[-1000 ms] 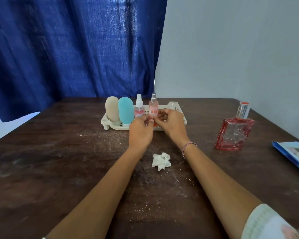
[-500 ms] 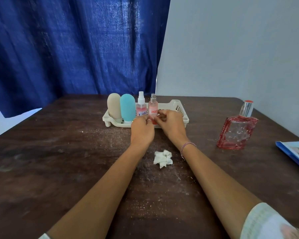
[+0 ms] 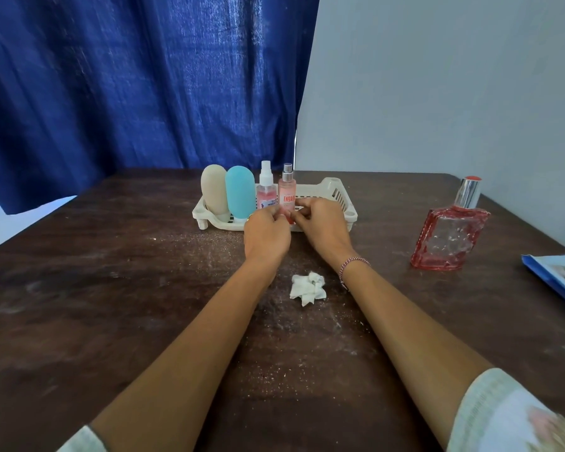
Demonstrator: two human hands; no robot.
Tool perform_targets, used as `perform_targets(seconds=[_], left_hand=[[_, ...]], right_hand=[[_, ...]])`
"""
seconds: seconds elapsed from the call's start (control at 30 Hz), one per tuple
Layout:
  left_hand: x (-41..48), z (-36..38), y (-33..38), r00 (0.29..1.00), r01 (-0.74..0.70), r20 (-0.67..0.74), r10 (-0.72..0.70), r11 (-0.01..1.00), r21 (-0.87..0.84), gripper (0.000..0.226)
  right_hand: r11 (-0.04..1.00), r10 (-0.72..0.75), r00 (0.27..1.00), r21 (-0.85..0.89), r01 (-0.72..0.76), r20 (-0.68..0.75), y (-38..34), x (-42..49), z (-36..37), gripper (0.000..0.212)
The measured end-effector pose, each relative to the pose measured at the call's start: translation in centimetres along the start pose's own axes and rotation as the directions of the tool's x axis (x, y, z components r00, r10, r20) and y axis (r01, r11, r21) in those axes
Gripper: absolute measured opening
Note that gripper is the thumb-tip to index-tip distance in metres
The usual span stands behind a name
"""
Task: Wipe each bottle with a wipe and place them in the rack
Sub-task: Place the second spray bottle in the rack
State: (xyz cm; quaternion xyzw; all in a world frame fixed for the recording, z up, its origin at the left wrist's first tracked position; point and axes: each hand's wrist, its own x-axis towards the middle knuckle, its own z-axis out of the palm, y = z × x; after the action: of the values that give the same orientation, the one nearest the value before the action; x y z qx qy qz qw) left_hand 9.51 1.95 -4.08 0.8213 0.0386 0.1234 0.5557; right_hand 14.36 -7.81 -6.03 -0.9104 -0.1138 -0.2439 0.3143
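Both forearms are bare from the wrist almost up to the elbow. The left hand (image 3: 267, 238) and the right hand (image 3: 323, 226) have no gloves. On the right wrist there is a thin bracelet (image 3: 353, 264) of twisted thread, red and white, and one loose end of it hangs down beside the wrist. The right sleeve (image 3: 516, 415) is pushed up; it is a pale, cream-white knit with a ribbed cuff and a blurred pinkish print on it. The left sleeve (image 3: 82, 440) shows only at its edge, the same pale ribbed fabric.
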Motion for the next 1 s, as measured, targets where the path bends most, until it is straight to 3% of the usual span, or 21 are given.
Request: perform_targets(seconds=[0.47, 0.57, 0.8, 1.0], left_hand=[[0.0, -0.2, -0.5, 0.996, -0.008, -0.09, 0.008, 1.0, 0.002, 0.033], [-0.1, -0.5, -0.2, 0.989, -0.062, -0.133, 0.066, 0.998, 0.032, 0.03], [-0.5, -0.6, 1.3, 0.976, -0.148, -0.153, 0.157, 0.987, 0.069, 0.031], [-2.5, 0.8, 4.0, 0.961, -0.252, -0.103, 0.258, 0.966, 0.061, 0.028]], right_hand=[[0.995, 0.093, 0.995, 0.015, -0.094, 0.045, 0.1, 0.0, -0.2, 0.028], [0.984, 0.158, 0.988, 0.089, -0.157, -0.003, -0.2, -0.4, -1.2, 0.039], [0.965, 0.149, 0.982, 0.234, -0.118, -0.12, -2.3, -2.5, -3.9, 0.024], [0.989, 0.082, 0.97, 0.137, -0.051, -0.228, -3.3, -4.5, -8.1, 0.025]])
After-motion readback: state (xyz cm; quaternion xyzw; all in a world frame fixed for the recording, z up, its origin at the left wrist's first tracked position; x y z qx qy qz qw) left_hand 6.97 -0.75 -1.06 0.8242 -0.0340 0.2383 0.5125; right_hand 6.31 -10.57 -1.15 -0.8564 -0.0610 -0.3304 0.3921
